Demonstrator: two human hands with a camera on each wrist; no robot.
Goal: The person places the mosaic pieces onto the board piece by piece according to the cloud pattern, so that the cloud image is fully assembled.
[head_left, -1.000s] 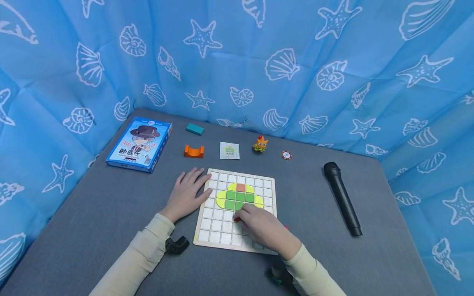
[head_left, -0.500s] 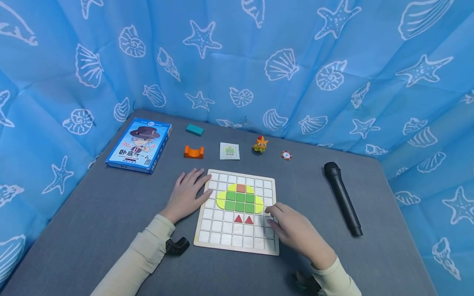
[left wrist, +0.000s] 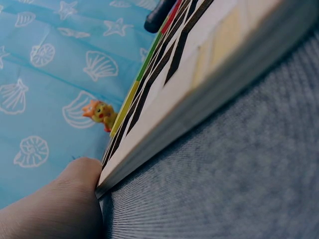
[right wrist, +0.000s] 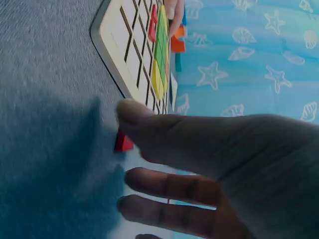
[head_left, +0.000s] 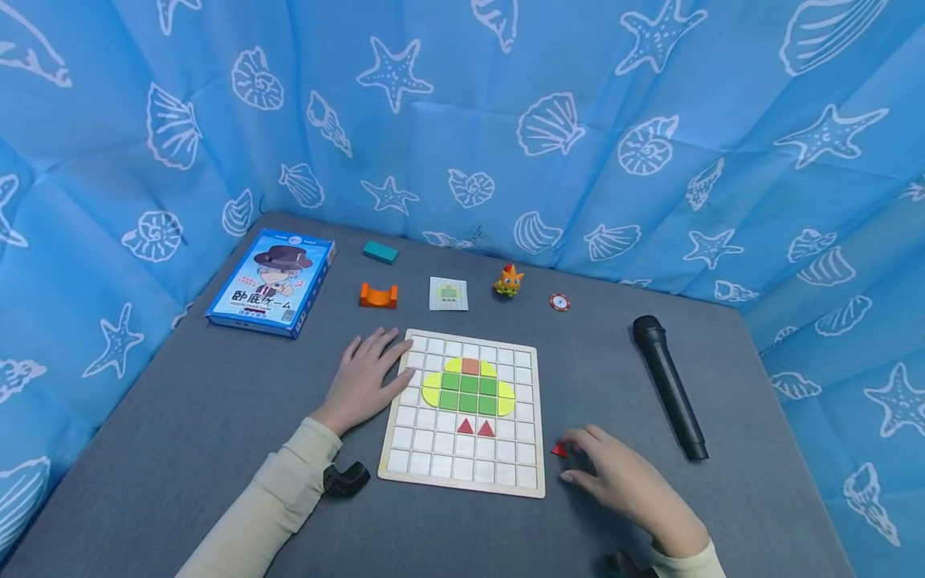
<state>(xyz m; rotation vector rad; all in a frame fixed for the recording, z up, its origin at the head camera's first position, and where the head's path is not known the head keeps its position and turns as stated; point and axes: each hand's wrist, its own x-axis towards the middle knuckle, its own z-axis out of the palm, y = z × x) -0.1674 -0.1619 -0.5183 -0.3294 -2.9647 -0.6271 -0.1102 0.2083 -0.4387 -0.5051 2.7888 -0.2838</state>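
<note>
A small red triangular tile lies on the grey fabric table at lower centre-right of the head view, just beside the right edge of the wooden grid board and apart from it. The right hand rests over the table with its fingers loosely extended; the fingertips reach the tile, and the right wrist view shows the thumb just above it, but whether the tile is actually pinched cannot be told. A second ago this hand was over the board's lower middle, and half a second ago it was at the board's right edge; it has since moved off the board down to the loose tile. Two red triangle tiles now stand side by side in the row below the green, yellow and orange tile figure; judged from this, a placement is finished and another piece of the same kind is being fetched. The left hand has not moved: it lies flat, fingers straight, against the board's upper left corner, holding nothing. Further out, across the upper part of the frame, lie a blue game box, an orange arch block, a teal block, a small pattern card, an orange toy figure and a red-and-white chip. A black microphone lies at right.
</note>
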